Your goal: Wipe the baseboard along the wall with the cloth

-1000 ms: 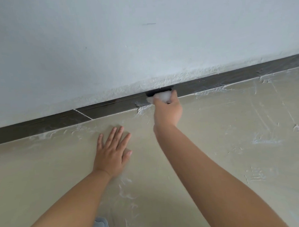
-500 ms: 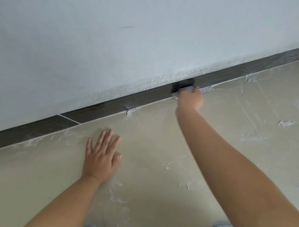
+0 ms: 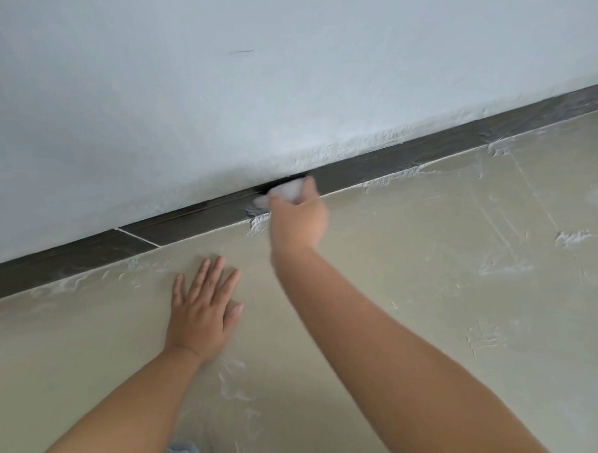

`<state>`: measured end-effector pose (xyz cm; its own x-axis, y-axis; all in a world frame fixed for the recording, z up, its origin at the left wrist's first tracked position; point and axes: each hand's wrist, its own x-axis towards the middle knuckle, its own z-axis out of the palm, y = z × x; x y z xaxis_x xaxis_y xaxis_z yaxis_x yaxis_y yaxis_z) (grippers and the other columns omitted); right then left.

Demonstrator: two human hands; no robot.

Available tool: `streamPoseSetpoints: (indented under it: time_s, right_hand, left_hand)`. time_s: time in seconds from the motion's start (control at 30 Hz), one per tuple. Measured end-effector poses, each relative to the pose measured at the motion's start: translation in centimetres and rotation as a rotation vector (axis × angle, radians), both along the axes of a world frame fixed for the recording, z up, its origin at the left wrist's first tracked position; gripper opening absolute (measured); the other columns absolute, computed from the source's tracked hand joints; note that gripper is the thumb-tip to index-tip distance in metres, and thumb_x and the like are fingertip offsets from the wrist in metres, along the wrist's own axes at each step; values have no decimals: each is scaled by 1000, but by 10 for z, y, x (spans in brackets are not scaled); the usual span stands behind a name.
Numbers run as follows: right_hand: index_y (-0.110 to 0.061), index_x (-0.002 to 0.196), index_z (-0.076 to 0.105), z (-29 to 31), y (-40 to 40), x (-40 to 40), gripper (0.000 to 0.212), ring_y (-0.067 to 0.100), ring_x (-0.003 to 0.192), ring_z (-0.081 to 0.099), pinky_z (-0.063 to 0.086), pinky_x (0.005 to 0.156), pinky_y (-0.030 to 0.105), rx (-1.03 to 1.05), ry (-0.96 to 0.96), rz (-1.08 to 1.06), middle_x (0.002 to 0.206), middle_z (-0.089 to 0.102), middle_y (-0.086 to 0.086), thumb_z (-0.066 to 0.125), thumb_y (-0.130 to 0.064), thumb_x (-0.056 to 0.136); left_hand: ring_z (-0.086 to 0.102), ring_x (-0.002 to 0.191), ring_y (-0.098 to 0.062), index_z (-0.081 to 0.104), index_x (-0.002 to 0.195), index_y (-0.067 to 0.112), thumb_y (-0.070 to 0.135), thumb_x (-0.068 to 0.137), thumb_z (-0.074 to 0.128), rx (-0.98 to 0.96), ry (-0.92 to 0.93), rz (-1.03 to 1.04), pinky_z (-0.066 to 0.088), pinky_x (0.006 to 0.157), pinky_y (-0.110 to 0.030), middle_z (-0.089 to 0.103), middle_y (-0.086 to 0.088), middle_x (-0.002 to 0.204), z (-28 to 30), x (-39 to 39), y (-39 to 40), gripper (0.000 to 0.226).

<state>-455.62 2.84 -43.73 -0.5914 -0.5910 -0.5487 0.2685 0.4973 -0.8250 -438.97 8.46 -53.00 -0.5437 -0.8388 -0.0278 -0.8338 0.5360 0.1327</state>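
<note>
Baseboard (image 3: 374,168), dark, at wall's foot, pressed by white cloth (image 3: 287,189) bunched under right hand (image 3: 297,219), curled fingers gripping to scrub. Left hand (image 3: 202,312) flat on floor (image 3: 429,272), fingers spread, holding nothing, likely bracing.

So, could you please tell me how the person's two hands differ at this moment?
The left hand lies flat on the floor with fingers spread and holds nothing; the right hand grips a white cloth. The left hand sits back from the wall, while the right hand reaches to the dark baseboard and presses the cloth against it. The left hand looks sharp, the right hand slightly blurred. Both are bare.
</note>
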Motion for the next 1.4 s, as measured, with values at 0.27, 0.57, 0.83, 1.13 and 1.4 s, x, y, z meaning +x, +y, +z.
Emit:
streamPoseSetpoints:
  time_s: [0.27,0.57,0.83,1.13,1.4]
  right_hand:
    - [-13,132,45,-6,-8,-26,52,22,92,55,43,77,26,167,-1,-76,109,60,8,49,4,83]
    - [-12,82,50,27,-1,-170,23,19,75,50,42,66,23,-140,-12,-480,67,50,2,50,11,79]
    - [0,128,50,74,11,-212,51,12,89,54,48,95,34,-143,135,-455,108,63,4,56,11,78]
    - [-13,137,44,77,51,-294,57,33,96,61,45,98,47,196,447,-173,96,63,8,58,0,83]
    - [-17,138,42,28,85,-399,59,19,74,39,37,64,25,234,401,10,93,51,2,56,0,84]
  left_hand:
    - [13,130,-20,42,123,17,41,84,32,-4,-4,0,-5,112,-32,54,-16,128,-2,2,-2,47]
    - [13,133,-16,44,120,22,46,97,6,-21,104,-150,20,98,-43,57,-13,126,-2,-22,-6,50]
    - [38,120,-17,65,111,33,35,98,0,-145,107,-871,27,95,-41,62,1,122,10,-143,-49,66]
    - [37,121,-20,42,121,27,35,96,20,13,294,-724,30,94,-40,60,-6,125,17,-260,-42,35]
    - [46,118,-23,44,117,23,38,98,7,179,138,-385,50,83,-50,63,-8,120,24,-336,-21,44]
